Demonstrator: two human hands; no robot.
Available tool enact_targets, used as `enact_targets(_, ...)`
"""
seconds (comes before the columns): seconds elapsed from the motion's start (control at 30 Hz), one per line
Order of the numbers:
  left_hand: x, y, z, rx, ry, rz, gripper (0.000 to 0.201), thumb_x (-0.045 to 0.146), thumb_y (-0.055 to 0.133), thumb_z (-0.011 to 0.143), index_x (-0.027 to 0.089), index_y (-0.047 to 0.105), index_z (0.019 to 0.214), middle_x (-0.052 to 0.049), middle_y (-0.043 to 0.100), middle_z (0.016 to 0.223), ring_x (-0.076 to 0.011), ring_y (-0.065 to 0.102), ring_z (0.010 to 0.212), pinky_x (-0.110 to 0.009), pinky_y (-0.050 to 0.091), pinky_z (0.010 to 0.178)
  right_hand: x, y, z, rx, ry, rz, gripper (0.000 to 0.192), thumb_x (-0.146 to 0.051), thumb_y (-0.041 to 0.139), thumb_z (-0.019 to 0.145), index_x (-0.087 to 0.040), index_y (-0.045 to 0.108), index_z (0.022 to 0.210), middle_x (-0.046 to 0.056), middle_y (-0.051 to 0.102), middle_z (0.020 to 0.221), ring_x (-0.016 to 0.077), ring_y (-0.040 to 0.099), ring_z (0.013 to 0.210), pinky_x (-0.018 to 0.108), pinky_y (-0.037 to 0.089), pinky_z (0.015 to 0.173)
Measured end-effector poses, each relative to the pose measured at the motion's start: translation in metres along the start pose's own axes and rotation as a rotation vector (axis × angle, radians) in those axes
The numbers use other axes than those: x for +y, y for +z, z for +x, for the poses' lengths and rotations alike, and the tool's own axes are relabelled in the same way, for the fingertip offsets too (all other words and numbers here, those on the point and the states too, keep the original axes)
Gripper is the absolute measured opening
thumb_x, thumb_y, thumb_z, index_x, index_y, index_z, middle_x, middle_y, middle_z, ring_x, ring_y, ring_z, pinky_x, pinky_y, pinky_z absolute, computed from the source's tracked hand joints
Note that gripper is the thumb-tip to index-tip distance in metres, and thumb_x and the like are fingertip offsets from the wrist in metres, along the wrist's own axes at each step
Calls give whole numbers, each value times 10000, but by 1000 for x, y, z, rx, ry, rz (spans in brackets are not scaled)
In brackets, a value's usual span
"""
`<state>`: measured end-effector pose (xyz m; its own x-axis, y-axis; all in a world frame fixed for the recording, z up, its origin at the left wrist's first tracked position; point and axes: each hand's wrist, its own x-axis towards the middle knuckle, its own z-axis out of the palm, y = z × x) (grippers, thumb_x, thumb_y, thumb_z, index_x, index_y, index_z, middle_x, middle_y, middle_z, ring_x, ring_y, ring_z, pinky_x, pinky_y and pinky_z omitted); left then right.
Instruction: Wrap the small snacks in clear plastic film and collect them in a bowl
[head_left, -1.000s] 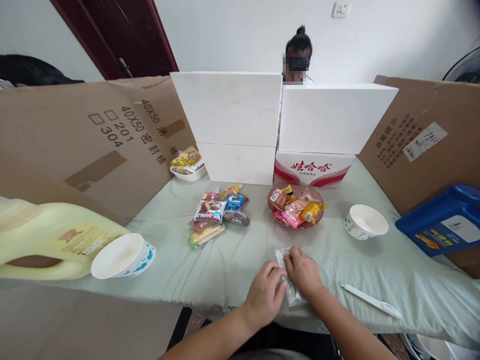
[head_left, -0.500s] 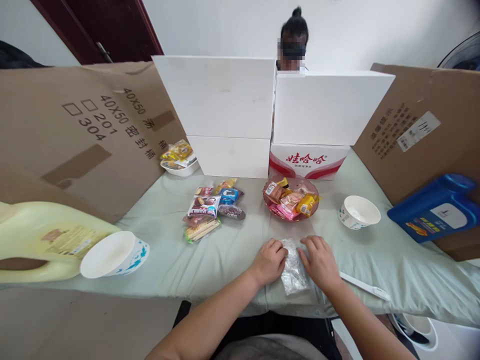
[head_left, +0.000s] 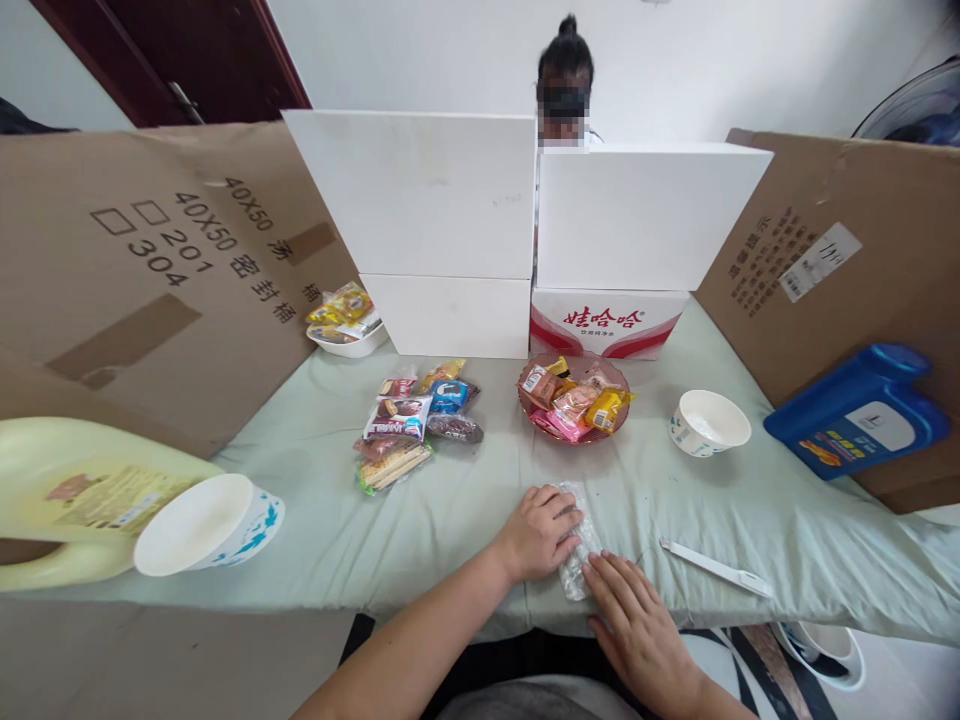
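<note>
A folded strip of clear bubble wrap [head_left: 576, 580] lies on the green cloth right in front of me. My left hand [head_left: 538, 532] rests over its upper left part, fingers bent and pressed onto it. Along the lower right edge, my right hand [head_left: 634, 620] is stretched out, palm down, fingertips touching the wrap. The hands cover part of the strip. To the right of it a white flat-handled tool [head_left: 716, 568], perhaps a cutter, lies on the cloth.
Ahead are a glass bowl [head_left: 526, 408] of packaged snacks and a pile of snack packs [head_left: 397, 418]. Paper bowls [head_left: 262, 520] stand left and right, near a yellow jug [head_left: 67, 500] and a blue bottle [head_left: 862, 412]. White boxes [head_left: 442, 200] screen a person behind.
My right hand has slid down toward me and flattened along the wrap's lower edge. My left hand has moved further over the wrap, which now looks narrower. The view has shifted slightly right.
</note>
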<state>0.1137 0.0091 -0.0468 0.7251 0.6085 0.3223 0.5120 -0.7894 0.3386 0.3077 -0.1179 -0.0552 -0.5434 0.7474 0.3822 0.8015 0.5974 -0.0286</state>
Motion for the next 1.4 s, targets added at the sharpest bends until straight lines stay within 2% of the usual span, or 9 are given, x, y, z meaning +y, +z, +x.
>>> enact_targets(0.13,0,0,0,-28,-18,12,331,314,587,881,242,611,1204,-68,605,1251,-271,507,1078,-425,408,888,-4,6,6,26,114,139,451,-97,422,891,-199,521,1319,81,663,1095,210,595,975,378,474,893)
enact_targets(0.33,2,0,1,-9,-116,16,413,285,627,848,222,580,1253,-73,583,1297,-280,487,1092,-451,404,931,-3,-3,11,26,104,250,338,-146,459,917,-239,583,1217,42,661,961,194,574,861,374,474,818)
enact_targets(0.5,0,-2,0,-54,-32,-55,436,321,658,830,228,586,1250,-63,590,1307,-278,496,1093,-437,405,926,1,-9,20,-14,77,248,318,-299,568,897,-208,580,1202,83,633,1118,244,553,1037,420,463,926)
enact_targets(0.63,-3,-1,-1,-59,43,-101,405,348,678,822,236,620,1207,-43,623,1276,-267,511,1079,-424,403,918,-4,-3,16,-13,41,224,366,-166,480,911,-198,545,1270,77,644,1121,212,570,1022,364,487,917)
enact_targets(0.77,-2,0,-1,-54,15,-71,345,297,637,856,252,628,1197,-45,628,1263,-258,510,1067,-416,414,892,-7,-1,11,10,12,252,362,-123,410,929,-208,560,1247,67,669,1037,189,595,946,337,512,862)
enact_targets(0.97,-3,2,0,-4,-75,-67,315,132,565,867,254,647,1145,-54,593,1276,-248,498,1098,-428,432,934,4,-13,29,-24,-10,330,287,-90,381,924,-195,600,1076,78,674,1021,213,579,1082,387,468,951)
enact_targets(1.13,-9,3,1,42,-99,-206,370,74,551,825,215,610,1162,-70,596,1229,-227,507,1113,-426,450,978,24,-8,60,-186,148,435,292,-143,334,966,-211,592,1086,32,668,889,146,633,782,258,490,692)
enact_targets(1.27,-14,2,1,86,-107,-341,517,-11,486,745,193,549,1215,-86,587,1219,-219,523,1112,-431,471,976,35,12,83,-152,371,336,242,-203,383,968,-210,601,1073,34,678,946,152,654,808,256,480,722)
enact_targets(1.4,-17,3,0,158,-141,-429,578,-41,399,736,211,500,1246,-81,578,1206,-205,532,1114,-429,486,967,36,30,93,-141,459,261,209,-221,417,954,-189,601,1047,51,678,962,174,657,814,268,467,701)
